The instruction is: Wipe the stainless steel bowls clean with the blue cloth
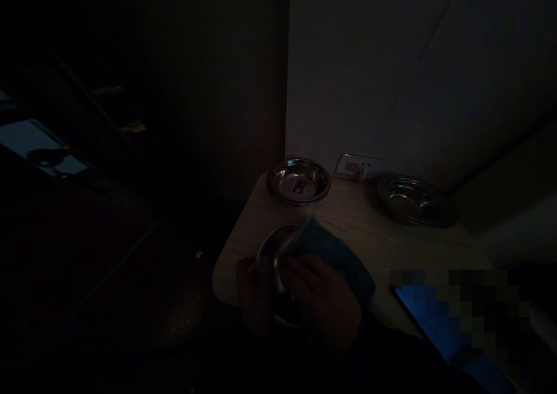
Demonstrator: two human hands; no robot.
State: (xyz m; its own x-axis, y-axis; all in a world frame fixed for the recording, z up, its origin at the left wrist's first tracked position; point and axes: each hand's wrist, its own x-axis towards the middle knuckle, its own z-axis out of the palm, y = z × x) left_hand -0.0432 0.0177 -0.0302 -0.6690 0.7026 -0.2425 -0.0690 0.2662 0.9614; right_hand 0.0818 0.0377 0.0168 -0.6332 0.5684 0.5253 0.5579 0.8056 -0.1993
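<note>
Both hands on a steel bowl above the table's near left corner, cloth in the right.
Left hand [256,295] appears part-closed on the left rim of the bowl [278,238]; right hand [324,304], fingers curved, presses a teal cloth [333,249] towards its inside. Judged as wiping: a firm left grip, slow turning and cloth kept flat under the fingertips would serve best. Beyond, at the table's [243,234] far left corner, a labelled steel dish [300,180]; along the far edge, a wall socket [359,166] and steel plates [415,201]. Thumbs and bowl base indistinct in darkness; the blue-lit device [435,318] at right is partly masked.
</note>
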